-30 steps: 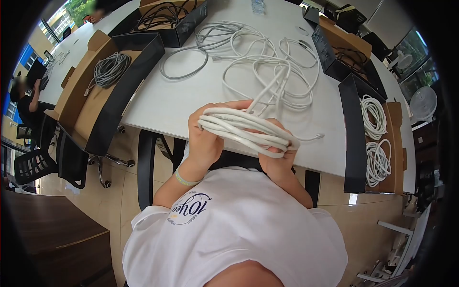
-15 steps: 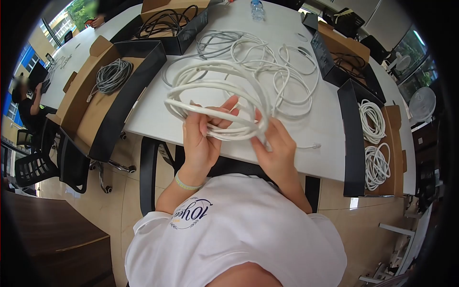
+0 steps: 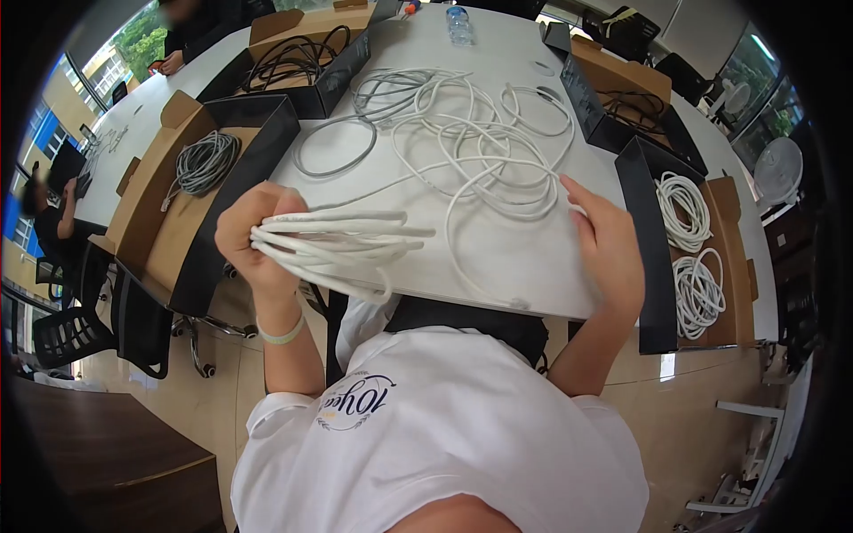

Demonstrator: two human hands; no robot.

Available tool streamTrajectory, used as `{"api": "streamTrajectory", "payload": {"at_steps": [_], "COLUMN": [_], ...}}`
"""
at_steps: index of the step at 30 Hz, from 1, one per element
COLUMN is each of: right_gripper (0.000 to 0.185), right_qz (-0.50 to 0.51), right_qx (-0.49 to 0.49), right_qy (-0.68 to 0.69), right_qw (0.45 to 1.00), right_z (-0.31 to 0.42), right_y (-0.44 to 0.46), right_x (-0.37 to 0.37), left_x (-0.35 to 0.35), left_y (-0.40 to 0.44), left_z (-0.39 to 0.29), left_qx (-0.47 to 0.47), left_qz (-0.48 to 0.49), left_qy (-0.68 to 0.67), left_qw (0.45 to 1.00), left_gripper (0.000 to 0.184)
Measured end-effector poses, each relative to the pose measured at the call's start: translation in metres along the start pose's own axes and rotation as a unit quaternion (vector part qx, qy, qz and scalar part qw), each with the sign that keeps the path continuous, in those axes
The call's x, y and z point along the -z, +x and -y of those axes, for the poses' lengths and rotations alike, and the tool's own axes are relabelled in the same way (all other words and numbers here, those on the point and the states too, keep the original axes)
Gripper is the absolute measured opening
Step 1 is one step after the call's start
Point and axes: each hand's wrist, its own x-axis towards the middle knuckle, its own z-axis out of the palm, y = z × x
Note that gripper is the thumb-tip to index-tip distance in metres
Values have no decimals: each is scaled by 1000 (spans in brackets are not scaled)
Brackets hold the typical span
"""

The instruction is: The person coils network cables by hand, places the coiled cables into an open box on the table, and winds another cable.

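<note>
Several loops of white network cable (image 3: pixel 342 242), judged light, springy and smooth, are clasped in the left grip (image 3: pixel 253 233) over the near edge of the worktop (image 3: pixel 555 253), best held around the whole bundle, right grip (image 3: pixel 613 253) unclosed.

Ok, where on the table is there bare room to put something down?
Bare table shows at the near edge, between the loose white cables and the right hand, and farther off, between the water bottle and the far right box. The cables crowd the middle.
</note>
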Motion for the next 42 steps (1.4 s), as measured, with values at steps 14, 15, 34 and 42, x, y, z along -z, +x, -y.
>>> {"api": "streamTrajectory", "payload": {"at_steps": [14, 15, 34, 42], "right_gripper": [52, 59, 34, 27], "right_qz": [539, 524, 290, 236], "right_qx": [32, 32, 152, 53], "right_qy": [-134, -107, -114, 86], "right_qw": [831, 844, 938, 966], "right_z": [63, 59, 69, 60], "right_y": [179, 179, 124, 113], "right_x": [-99, -111, -126, -88], "left_x": [55, 71, 129, 64], "left_y": [6, 4, -14, 5], "left_z": [-55, -53, 0, 15], "left_qx": [-94, -93, -64, -56], "left_qz": [-81, -82, -132, -117], "left_qy": [100, 107, 253, 170], "left_qw": [987, 986, 956, 977], "left_gripper": [49, 49, 37, 23]}}
